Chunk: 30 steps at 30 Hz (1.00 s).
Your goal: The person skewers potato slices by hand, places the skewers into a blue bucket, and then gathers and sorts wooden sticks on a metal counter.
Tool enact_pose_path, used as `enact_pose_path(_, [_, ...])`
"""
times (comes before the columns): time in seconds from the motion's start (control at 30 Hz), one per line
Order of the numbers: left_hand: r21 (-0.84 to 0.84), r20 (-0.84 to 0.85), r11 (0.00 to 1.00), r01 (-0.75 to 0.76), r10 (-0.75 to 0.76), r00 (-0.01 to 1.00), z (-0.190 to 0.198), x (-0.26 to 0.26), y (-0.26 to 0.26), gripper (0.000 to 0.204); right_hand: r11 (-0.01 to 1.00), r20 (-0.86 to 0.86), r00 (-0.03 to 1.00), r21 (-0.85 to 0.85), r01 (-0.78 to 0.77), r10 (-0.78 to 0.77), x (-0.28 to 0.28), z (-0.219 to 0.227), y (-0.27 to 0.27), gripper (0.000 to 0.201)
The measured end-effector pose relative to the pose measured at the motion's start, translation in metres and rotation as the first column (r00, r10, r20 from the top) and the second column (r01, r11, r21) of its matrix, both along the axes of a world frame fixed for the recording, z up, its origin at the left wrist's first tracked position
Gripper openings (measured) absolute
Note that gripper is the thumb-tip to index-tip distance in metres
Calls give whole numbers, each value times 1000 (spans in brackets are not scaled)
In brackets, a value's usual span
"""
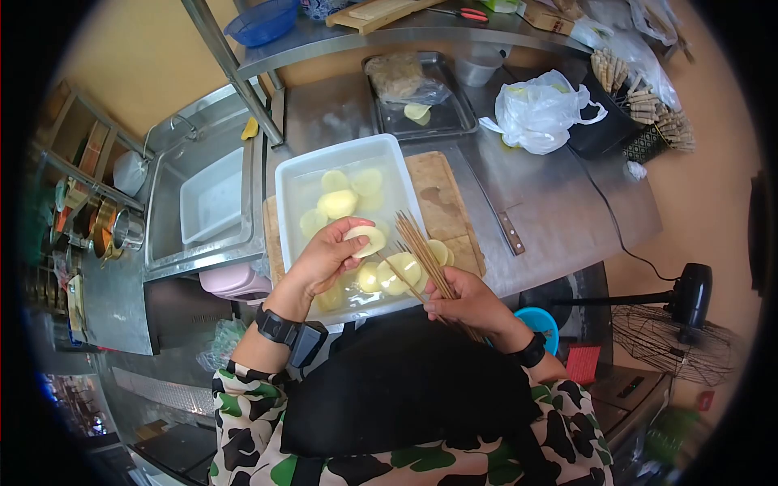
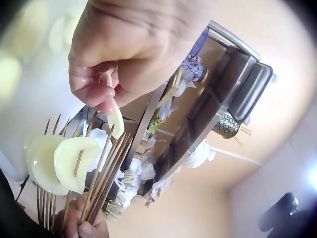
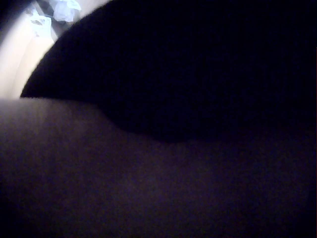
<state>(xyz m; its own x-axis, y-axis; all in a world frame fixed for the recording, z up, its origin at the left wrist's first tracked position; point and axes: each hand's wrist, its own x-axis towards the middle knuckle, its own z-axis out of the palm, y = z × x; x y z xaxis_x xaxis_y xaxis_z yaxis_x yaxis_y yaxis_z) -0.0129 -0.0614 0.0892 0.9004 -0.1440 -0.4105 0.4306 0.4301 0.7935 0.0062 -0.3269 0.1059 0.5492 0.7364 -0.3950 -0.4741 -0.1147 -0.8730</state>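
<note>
Nearest the camera, a black apron spreads just below both hands, between camouflage sleeves. Beyond the grip runs a steel worktable; a steel shelf crosses above its far side. Left of the left hand sits a steel sink with a white basin inside, and well to the right of the right hand stands a black fan.

Directly under the hands is a white tub of water on a wooden cutting board, with a peeled potato and pale slices in it; the left hand and forearm cover part of its near left side. Farther off are a dark tray and a knotted white plastic bag; a knife lies right of the board.

The right hand grips a bundle of wooden skewers, their points away from the apron. Its wrist view is almost wholly blocked by darkness. The left hand pinches one potato slice between thumb and fingers, over the tub. Close by, a threaded slice sits on a skewer from the right hand.
</note>
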Motion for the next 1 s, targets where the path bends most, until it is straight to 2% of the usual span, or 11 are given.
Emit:
enact_pose_path(0.17, [303, -6, 948, 94, -97, 995, 16, -3, -4, 24, 1000, 4, 1000, -21, -15, 15, 0, -3, 2, 25])
enact_pose_path(0.27, [372, 95, 926, 64, -106, 990, 11, -4, -2, 26, 1000, 1, 1000, -20, 2, -2, -3, -6, 5, 26])
enact_pose_path(0.37, [558, 146, 825, 90, -204, 968, 18, -3, -5, 26, 999, -8, 1000, -44, -25, 25, -1, -3, 7, 26])
enact_pose_path(0.47, [621, 344, 783, 49, -328, 880, -4, -5, -13, 27, 997, 2, 1000, -66, -31, 31, 1, -2, 9, 26])
enact_pose_path(0.57, [348, 129, 934, 79, -131, 983, 25, -10, -11, 28, 1000, -8, 1000, -18, -18, 18, 1, -6, 8, 25])
enact_pose_path(0.63, [34, -13, 999, 39, -39, 999, 14, -14, -6, 26, 1000, -14, 1000, -2, -18, 18, 2, -8, 9, 25])
enact_pose_path(0.67, [-121, -92, 993, -2, -9, 996, 8, -17, -4, 26, 1000, -12, 1000, -11, -17, 17, 2, -8, 10, 25])
enact_pose_path(0.77, [-196, -144, 975, -101, 73, 987, 1, -27, -8, 25, 999, -8, 999, -13, -34, 34, 1, -8, 14, 25])
enact_pose_path(0.87, [-88, -51, 981, -173, 169, 984, 6, -28, -13, 24, 998, -13, 998, 4, -61, 61, 0, -7, 15, 24])
enact_pose_path(1.0, [-75, -19, 973, -219, 218, 976, 4, -26, -7, 25, 997, -55, 996, 44, -67, 69, 0, -8, 18, 23])
